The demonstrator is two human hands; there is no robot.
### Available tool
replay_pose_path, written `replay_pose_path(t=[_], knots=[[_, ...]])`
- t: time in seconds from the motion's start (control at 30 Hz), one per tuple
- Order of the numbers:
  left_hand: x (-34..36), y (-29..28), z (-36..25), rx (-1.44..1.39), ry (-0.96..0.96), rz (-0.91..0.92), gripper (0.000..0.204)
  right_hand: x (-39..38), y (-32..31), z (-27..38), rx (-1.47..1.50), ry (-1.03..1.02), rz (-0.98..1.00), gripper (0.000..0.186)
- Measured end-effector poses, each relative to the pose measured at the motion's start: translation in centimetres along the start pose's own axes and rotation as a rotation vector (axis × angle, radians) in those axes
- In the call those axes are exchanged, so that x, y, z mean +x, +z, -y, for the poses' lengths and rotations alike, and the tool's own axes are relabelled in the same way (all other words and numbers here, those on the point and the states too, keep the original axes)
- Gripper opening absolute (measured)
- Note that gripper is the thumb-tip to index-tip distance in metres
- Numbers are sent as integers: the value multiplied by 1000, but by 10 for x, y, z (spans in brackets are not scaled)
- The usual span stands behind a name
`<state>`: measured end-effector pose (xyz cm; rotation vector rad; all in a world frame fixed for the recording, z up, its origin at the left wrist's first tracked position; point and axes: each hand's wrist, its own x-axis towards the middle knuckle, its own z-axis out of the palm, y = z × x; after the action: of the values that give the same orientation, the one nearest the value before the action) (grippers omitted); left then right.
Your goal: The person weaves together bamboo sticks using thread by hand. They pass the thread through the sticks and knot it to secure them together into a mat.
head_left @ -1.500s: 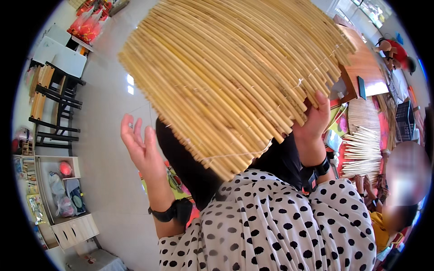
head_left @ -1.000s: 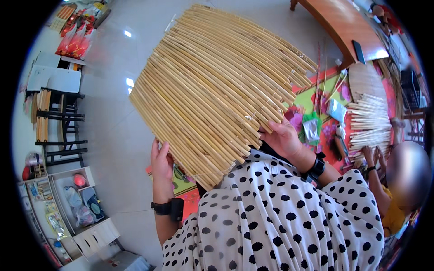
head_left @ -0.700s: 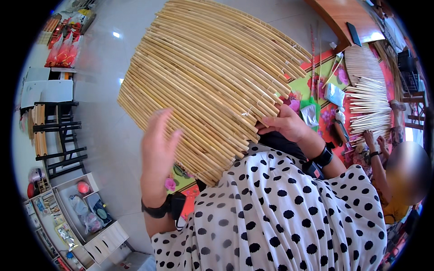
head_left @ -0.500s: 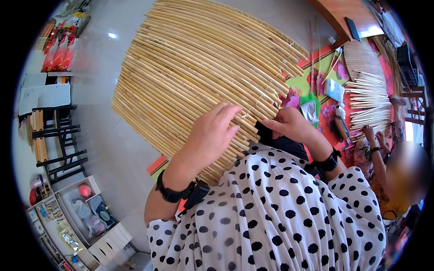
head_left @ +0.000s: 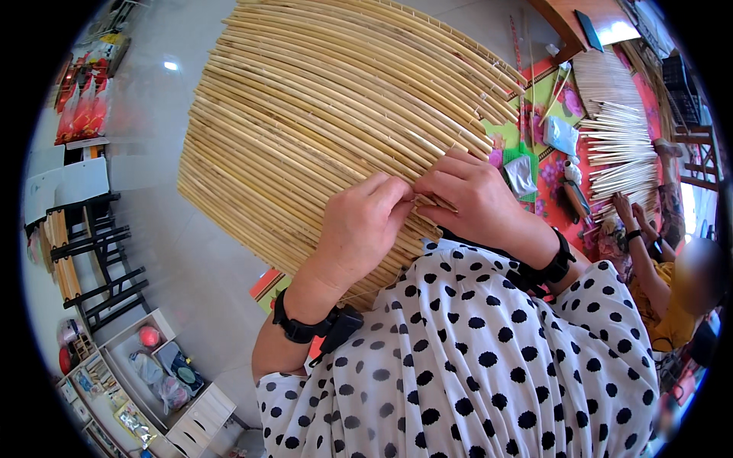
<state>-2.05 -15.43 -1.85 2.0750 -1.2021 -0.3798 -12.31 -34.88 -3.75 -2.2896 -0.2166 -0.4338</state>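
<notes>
A large mat of yellow reed stalks (head_left: pixel 321 114), bound side by side with thin thread, lies across my lap and reaches far out in front. My left hand (head_left: pixel 363 221) rests on its near right part, thumb and fingers pinched together. Close against it, my right hand (head_left: pixel 485 202) is also pinched, its fingertips meeting the left ones over the stalks near the mat's right edge. What the fingertips hold is too small and covered to make out. Black bands circle both wrists.
A person (head_left: pixel 660 298) at the right works over a pile of pale loose stalks (head_left: pixel 618 145) on a red flowered cloth (head_left: pixel 550 183). A blue-white packet (head_left: pixel 561 136) lies nearer. Folded black-framed stands (head_left: pixel 92 252) and an open drawer (head_left: pixel 156 382) are at the left.
My right hand has come up from below the mat's edge onto the stalks beside my left hand. My left fingers, loosely spread before, are now pinched. The view has shifted slightly.
</notes>
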Motion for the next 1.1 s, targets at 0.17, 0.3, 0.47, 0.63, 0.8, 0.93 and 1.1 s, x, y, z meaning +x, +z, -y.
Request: replay_pose_path(t=[0.17, 0.3, 0.47, 0.63, 0.8, 0.93, 1.1], knots=[[-2, 1, 4, -78, -26, -23, 12, -7, 14, -6, 4, 51, -14, 13], [-2, -2, 4, -72, -18, -17, 11, -10, 14, -4, -16, 102, 0, 10], [1, -2, 4, -88, -9, -11, 10, -12, 15, -4, -33, 117, -18, 10], [1, -3, 6, -120, -5, -4, 9, -11, 17, -5, 5, 100, -16, 10], [0, -4, 7, -125, -19, 9, 10, -12, 9, -2, -17, 108, 64, 11], [-1, -3, 9, -190, -61, 8, 14, -14, 8, -4, -21, 127, 51, 11], [3, -1, 8, -170, -21, -13, 12, -11, 13, -4, -19, 129, -7, 12]])
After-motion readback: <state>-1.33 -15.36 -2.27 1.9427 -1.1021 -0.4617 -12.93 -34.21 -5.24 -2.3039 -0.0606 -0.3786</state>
